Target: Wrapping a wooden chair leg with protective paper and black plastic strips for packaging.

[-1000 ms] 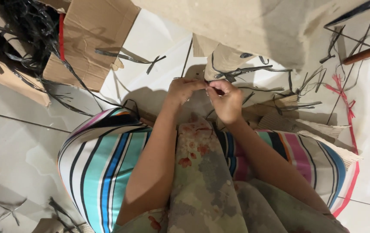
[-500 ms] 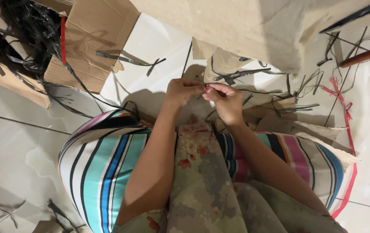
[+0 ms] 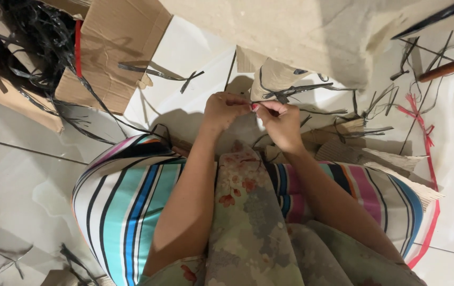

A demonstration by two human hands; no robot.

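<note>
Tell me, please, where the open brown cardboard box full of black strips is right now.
In the head view, the open brown cardboard box sits at the upper left on the white tiled floor, left of the left hand.

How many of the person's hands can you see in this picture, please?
2: the left hand and the right hand meet fingertip to fingertip above the striped fabric, pinching something too small to make out.

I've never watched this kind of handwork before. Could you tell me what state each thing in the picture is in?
left hand: grip pinched shut on the black strip
right hand: grip pinched shut on the same strip
black strip: held taut between both hands
cardboard box: flaps open, full of tangled black strips
loose black strips: scattered on the tiled floor
red strip: lying loose on the floor
</note>
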